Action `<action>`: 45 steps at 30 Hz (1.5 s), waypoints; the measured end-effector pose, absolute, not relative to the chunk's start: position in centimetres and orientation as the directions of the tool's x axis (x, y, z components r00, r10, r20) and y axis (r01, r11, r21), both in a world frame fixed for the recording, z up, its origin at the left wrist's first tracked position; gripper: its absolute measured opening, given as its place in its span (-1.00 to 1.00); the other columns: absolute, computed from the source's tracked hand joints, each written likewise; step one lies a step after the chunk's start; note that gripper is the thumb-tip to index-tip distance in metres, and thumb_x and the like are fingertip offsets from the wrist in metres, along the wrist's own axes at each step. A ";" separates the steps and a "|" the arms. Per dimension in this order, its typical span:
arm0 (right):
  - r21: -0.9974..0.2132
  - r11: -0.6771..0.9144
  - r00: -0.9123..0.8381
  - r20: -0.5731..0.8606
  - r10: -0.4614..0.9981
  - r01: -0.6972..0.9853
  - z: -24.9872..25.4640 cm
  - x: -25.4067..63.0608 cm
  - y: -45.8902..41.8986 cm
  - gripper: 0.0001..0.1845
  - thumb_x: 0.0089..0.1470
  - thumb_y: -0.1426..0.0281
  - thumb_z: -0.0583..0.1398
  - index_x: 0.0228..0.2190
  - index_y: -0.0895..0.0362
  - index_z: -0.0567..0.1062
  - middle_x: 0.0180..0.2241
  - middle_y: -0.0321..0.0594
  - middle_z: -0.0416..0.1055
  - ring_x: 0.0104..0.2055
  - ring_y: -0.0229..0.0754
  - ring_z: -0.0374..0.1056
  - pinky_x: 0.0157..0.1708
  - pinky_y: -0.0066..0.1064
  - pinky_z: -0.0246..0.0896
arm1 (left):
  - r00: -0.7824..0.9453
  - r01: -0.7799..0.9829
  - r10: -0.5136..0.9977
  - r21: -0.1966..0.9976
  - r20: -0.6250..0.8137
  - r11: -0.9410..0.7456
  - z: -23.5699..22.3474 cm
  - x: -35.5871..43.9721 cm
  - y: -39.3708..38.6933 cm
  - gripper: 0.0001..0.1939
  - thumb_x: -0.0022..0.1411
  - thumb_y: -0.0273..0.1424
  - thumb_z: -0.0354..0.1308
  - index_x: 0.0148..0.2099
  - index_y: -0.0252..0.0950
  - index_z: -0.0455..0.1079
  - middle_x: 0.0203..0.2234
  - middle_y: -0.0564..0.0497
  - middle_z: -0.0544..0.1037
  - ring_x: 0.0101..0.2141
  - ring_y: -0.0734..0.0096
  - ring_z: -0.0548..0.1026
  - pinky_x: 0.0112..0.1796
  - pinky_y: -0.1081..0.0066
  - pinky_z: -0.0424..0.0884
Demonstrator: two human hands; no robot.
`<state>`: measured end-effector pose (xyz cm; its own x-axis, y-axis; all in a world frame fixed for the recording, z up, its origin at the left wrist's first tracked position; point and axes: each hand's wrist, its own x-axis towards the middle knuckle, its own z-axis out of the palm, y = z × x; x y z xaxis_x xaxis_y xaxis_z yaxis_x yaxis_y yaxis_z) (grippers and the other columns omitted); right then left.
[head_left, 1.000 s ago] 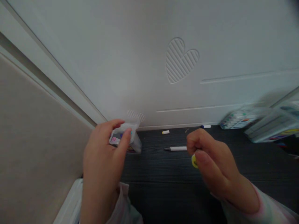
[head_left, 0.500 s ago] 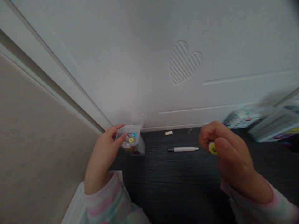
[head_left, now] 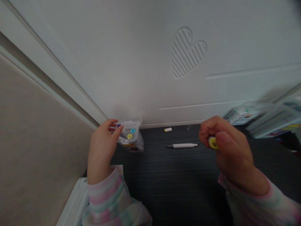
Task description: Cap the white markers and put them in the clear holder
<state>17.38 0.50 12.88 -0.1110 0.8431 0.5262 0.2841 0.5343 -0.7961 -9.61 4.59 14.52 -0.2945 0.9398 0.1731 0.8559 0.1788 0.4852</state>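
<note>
My left hand (head_left: pixel 103 146) is over the left side of a clear plastic box (head_left: pixel 138 142), with thumb and fingers closed about a marker with a dark blue end (head_left: pixel 118 126). Inside the box stand a marker with a light blue end (head_left: pixel 133 130) and another with a yellow end (head_left: pixel 129 136). Off to the right, my right hand (head_left: pixel 231 150) is closed around a yellow-ended marker (head_left: pixel 213 142); its round end faces me and the rest is hidden in the fist. Between the hands a white marker with a grey tip (head_left: pixel 184 145) lies uncapped on the dark surface.
A small white cap with a yellow end (head_left: pixel 167 129) lies near the white panel (head_left: pixel 141 62) at the back. Toward the right are a clear pack (head_left: pixel 243 114) and a larger clear container (head_left: pixel 265 125). A beige wall (head_left: pixel 42 141) rises at left, above a white object (head_left: pixel 74 202).
My left fingers have drawn together at the box's left side, and a dark blue marker end now shows between them. My right hand keeps its marker. The whole view has shifted slightly.
</note>
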 end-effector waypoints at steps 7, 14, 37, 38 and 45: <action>-0.791 0.533 -0.104 0.528 0.843 0.299 12.9 17.3 0.5 -0.68 0.15 0.15 -0.07 -0.45 0.09 0.28 -0.67 -0.33 0.14 -0.65 -0.30 0.03 -0.66 -0.43 -0.14 | -0.315 0.877 0.928 0.435 0.198 0.204 15.2 -9.7 3.9 -0.60 0.11 -0.21 -0.05 -0.07 -0.30 0.34 -0.30 -0.11 0.50 -0.31 0.20 0.47 -0.29 0.31 0.34; -0.777 0.549 -0.111 0.544 0.832 0.308 12.8 17.4 0.6 -0.67 0.17 0.17 -0.07 -0.45 0.13 0.28 -0.66 -0.35 0.15 -0.64 -0.33 0.04 -0.65 -0.45 -0.13 | -0.342 0.903 0.918 0.343 0.203 0.261 17.0 -9.4 1.7 -0.70 0.13 -0.28 -0.12 -0.23 -0.26 0.39 -0.34 -0.12 0.52 -0.31 0.10 0.47 -0.36 0.23 0.34; -0.794 0.537 -0.118 0.527 0.842 0.285 12.9 17.4 0.7 -0.66 0.16 0.15 -0.06 -0.45 0.12 0.30 -0.64 -0.33 0.16 -0.61 -0.33 0.05 -0.61 -0.45 -0.12 | -0.046 0.925 0.992 0.380 0.120 -0.003 16.3 -7.9 2.1 -0.68 0.13 -0.26 -0.09 -0.15 -0.22 0.38 -0.35 0.01 0.56 -0.35 0.28 0.50 -0.32 0.38 0.36; -0.793 0.538 -0.119 0.528 0.841 0.286 12.9 17.4 0.7 -0.66 0.16 0.15 -0.06 -0.45 0.12 0.30 -0.64 -0.34 0.16 -0.61 -0.33 0.04 -0.61 -0.45 -0.12 | -0.051 0.921 0.991 0.389 0.120 0.000 16.3 -7.8 2.2 -0.67 0.13 -0.26 -0.09 -0.13 -0.23 0.38 -0.34 0.01 0.56 -0.34 0.28 0.50 -0.31 0.38 0.36; -0.796 0.548 -0.124 0.535 0.836 0.259 12.7 17.4 0.9 -0.67 0.17 0.16 -0.06 -0.44 0.12 0.31 -0.65 -0.35 0.15 -0.61 -0.35 0.03 -0.62 -0.47 -0.12 | -0.045 0.922 0.984 0.387 0.171 -0.025 16.0 -8.1 2.7 -0.66 0.15 -0.27 -0.09 -0.10 -0.24 0.37 -0.30 0.00 0.55 -0.31 0.28 0.49 -0.27 0.36 0.36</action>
